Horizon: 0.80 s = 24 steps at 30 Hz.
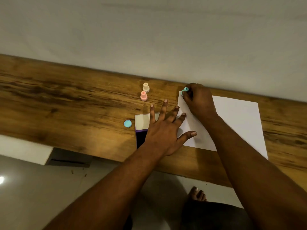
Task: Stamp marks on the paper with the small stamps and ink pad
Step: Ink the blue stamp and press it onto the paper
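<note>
A white sheet of paper (237, 118) lies on the wooden desk (74, 103). My right hand (198, 100) grips a small teal stamp (184, 90) at the paper's far left corner, the stamp's base down on the sheet. My left hand (163, 128) lies flat with fingers spread, its thumb and forefinger on the paper's left edge and its palm over the open ink pad (141, 131). The pad's dark ink face and pale lid show beside my palm. A cream stamp (146, 87) and a pink stamp (143, 95) stand upright behind the pad.
A round teal cap (127, 123) lies left of the ink pad. The desk's back edge meets a pale wall (149, 39). Below the front edge are a tiled floor (41, 188) and a bare foot (196, 194).
</note>
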Each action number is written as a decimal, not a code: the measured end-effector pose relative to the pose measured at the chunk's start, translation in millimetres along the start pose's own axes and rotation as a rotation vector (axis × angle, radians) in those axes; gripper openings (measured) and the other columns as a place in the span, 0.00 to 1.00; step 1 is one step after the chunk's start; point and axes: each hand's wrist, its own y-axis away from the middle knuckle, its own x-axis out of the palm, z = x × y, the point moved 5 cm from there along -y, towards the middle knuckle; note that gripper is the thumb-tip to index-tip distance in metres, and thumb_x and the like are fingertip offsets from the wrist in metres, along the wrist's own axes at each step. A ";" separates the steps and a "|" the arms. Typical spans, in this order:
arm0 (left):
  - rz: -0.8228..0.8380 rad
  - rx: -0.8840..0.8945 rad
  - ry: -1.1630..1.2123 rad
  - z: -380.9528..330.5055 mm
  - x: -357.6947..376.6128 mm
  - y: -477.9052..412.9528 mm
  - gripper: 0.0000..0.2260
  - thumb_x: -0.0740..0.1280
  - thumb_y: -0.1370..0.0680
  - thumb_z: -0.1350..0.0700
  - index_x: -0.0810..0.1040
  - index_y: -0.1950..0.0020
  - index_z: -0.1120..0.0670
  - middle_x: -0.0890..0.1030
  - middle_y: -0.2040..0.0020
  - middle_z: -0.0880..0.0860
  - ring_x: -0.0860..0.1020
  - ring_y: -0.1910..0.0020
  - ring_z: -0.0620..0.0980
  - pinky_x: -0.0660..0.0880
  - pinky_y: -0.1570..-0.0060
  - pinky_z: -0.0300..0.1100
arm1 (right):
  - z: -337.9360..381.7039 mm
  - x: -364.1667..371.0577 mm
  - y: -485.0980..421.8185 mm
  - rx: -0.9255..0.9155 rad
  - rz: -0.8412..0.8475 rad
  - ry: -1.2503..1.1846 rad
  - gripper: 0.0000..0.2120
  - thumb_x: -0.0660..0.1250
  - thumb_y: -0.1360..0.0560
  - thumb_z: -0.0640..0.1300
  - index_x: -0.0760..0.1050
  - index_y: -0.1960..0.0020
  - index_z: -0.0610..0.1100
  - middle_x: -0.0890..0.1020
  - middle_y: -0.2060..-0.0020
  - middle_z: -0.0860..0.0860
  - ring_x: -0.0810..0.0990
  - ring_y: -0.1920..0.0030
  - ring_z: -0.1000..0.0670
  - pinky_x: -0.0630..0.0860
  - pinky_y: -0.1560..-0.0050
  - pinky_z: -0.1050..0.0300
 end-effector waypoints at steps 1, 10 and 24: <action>-0.003 -0.003 0.007 -0.1 -0.7 0.2 0.44 0.33 0.25 0.22 0.55 0.14 0.40 0.47 0.13 0.49 0.30 0.17 0.57 0.26 0.27 0.69 | 0.1 -0.1 0.0 0.000 0.003 0.004 0.15 0.68 0.18 0.47 0.81 0.37 0.40 0.86 0.45 0.43 0.84 0.47 0.44 0.80 0.43 0.51; 0.025 -0.016 0.022 -1.8 -2.7 2.0 0.46 0.30 0.27 0.22 0.54 0.14 0.40 0.46 0.13 0.49 0.29 0.18 0.58 0.28 0.27 0.70 | 2.1 -1.4 -0.1 0.014 -0.001 0.011 0.15 0.68 0.18 0.47 0.81 0.36 0.40 0.86 0.45 0.43 0.84 0.47 0.44 0.80 0.42 0.51; 0.070 -0.004 0.016 -5.6 -3.8 3.0 0.46 0.32 0.27 0.22 0.51 0.14 0.42 0.43 0.13 0.50 0.27 0.19 0.58 0.26 0.28 0.69 | 15.9 3.5 -7.3 0.007 0.072 0.269 0.16 0.68 0.18 0.48 0.80 0.36 0.39 0.85 0.45 0.40 0.83 0.45 0.39 0.78 0.43 0.49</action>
